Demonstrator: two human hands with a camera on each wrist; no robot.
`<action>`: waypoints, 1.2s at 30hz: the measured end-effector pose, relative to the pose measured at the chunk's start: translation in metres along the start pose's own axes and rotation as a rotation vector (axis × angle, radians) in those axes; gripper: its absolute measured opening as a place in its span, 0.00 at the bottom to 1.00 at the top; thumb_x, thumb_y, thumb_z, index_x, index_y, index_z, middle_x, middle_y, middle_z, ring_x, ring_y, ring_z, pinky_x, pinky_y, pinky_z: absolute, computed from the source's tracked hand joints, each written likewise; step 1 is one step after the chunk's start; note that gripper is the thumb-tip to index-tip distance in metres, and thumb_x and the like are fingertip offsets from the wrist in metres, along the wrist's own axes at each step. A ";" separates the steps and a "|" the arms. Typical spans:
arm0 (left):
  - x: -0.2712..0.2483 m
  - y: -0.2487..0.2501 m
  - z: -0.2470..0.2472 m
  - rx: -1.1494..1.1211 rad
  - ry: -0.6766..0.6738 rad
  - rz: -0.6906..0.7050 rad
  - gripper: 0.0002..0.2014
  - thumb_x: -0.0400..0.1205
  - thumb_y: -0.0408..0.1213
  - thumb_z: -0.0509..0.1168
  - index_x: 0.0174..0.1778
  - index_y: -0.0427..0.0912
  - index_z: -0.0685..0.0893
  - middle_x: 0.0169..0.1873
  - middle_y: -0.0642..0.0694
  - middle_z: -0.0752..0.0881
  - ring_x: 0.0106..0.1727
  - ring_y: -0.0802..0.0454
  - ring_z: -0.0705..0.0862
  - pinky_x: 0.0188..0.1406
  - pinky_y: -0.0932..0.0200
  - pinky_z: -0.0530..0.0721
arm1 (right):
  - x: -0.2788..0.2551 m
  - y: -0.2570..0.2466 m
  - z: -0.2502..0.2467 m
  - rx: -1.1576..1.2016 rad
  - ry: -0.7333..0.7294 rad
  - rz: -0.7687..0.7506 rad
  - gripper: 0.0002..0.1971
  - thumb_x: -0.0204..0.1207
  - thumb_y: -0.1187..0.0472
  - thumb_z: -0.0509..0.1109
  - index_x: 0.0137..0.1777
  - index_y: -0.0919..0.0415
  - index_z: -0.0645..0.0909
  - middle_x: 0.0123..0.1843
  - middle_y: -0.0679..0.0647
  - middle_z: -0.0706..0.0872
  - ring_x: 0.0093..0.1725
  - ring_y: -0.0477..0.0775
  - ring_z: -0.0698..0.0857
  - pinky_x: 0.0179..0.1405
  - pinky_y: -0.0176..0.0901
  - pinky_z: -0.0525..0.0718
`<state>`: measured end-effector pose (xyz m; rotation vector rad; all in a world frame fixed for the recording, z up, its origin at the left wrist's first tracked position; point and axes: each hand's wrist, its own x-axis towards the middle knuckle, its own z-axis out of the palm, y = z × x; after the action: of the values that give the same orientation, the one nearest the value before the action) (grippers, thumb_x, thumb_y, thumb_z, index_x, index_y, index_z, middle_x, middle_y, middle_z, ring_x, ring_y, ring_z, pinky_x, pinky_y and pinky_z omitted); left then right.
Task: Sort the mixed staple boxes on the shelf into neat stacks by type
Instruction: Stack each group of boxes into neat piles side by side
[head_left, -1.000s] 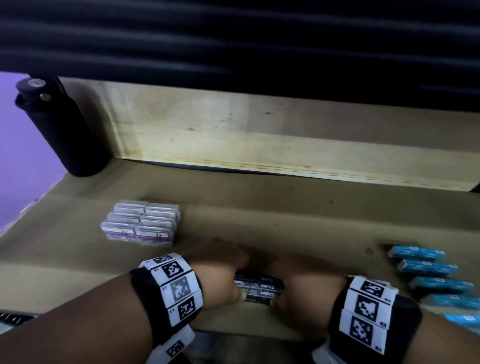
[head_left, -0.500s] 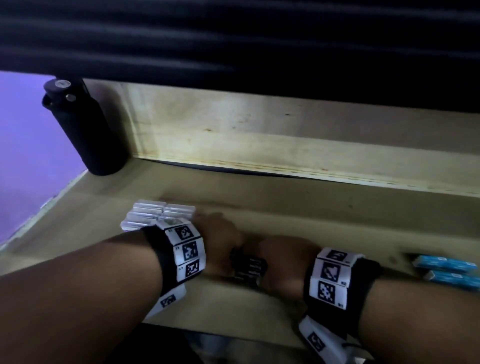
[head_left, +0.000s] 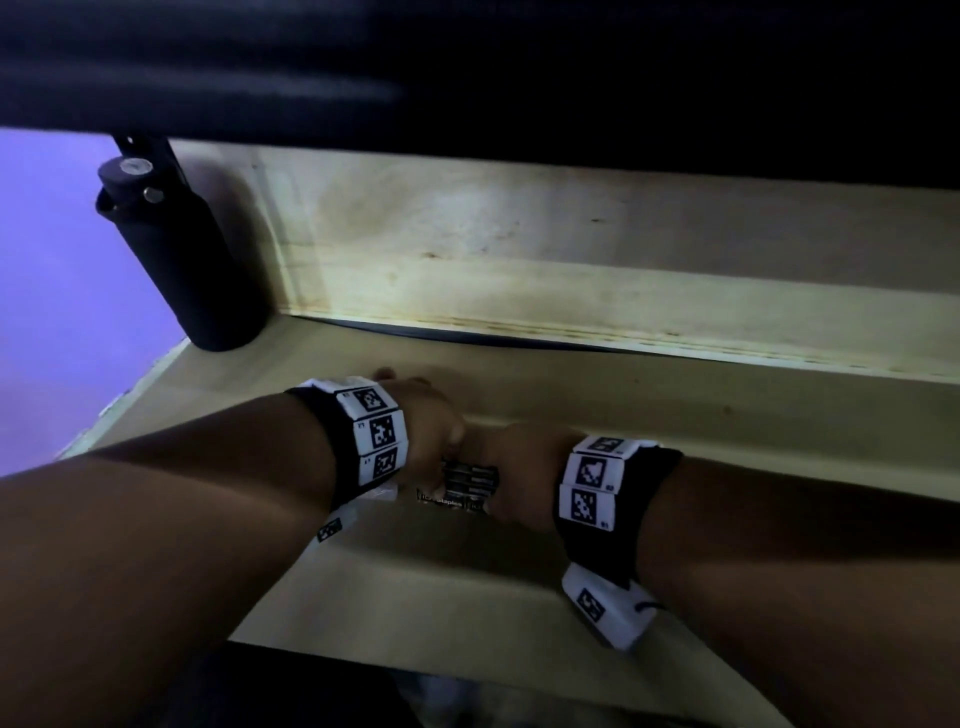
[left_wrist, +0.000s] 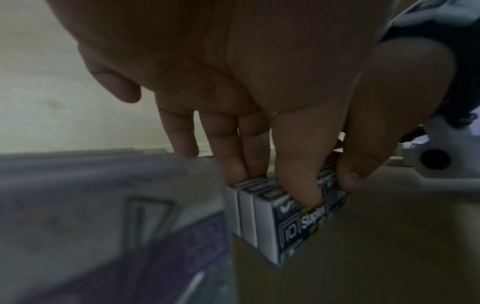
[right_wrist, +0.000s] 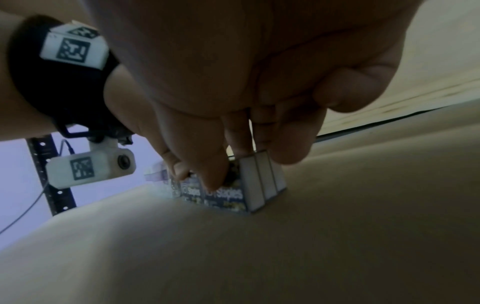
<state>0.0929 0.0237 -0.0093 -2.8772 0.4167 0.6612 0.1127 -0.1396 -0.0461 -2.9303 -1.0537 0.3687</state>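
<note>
A tight block of black staple boxes (head_left: 470, 486), printed "Staples", stands on the wooden shelf (head_left: 727, 441) between my two hands. My left hand (head_left: 447, 447) grips its left end, fingers over the top (left_wrist: 272, 185). My right hand (head_left: 511, 467) grips the right end, thumb on the printed front (right_wrist: 233, 170). In the left wrist view the black boxes (left_wrist: 285, 222) sit right beside a clear and purple staple box stack (left_wrist: 111, 216). My left wrist hides most of that stack in the head view.
A black bottle (head_left: 182, 249) stands at the back left corner. A pale wooden back panel (head_left: 571, 270) closes the shelf behind. The shelf's front edge (head_left: 415, 660) runs below my wrists. A dark shutter hangs overhead.
Both hands have slid the black boxes left and a little back, up to the purple stack. The view has shifted left and the blue boxes on the right have left it.
</note>
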 end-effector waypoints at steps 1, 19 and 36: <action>0.001 -0.007 0.001 0.007 0.007 0.026 0.11 0.70 0.58 0.75 0.33 0.57 0.85 0.29 0.60 0.83 0.35 0.63 0.80 0.28 0.66 0.65 | -0.003 0.001 -0.002 0.097 -0.078 -0.145 0.16 0.75 0.56 0.74 0.62 0.56 0.85 0.58 0.54 0.88 0.54 0.58 0.87 0.55 0.49 0.84; -0.021 0.011 -0.005 0.061 0.094 -0.072 0.15 0.72 0.62 0.64 0.53 0.67 0.83 0.54 0.55 0.85 0.57 0.47 0.81 0.58 0.42 0.75 | -0.033 0.006 -0.026 0.307 -0.017 -0.153 0.17 0.78 0.51 0.73 0.66 0.51 0.82 0.59 0.48 0.86 0.56 0.51 0.85 0.50 0.40 0.73; 0.010 0.149 -0.012 -0.572 0.294 0.134 0.25 0.73 0.65 0.63 0.63 0.60 0.84 0.46 0.67 0.84 0.48 0.67 0.83 0.53 0.57 0.84 | -0.193 0.158 -0.057 0.290 0.101 0.305 0.18 0.76 0.42 0.68 0.65 0.35 0.83 0.64 0.38 0.85 0.61 0.38 0.82 0.52 0.32 0.70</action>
<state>0.0614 -0.1231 -0.0170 -3.5387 0.5346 0.4256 0.0805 -0.3792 0.0384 -2.8053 -0.4907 0.3385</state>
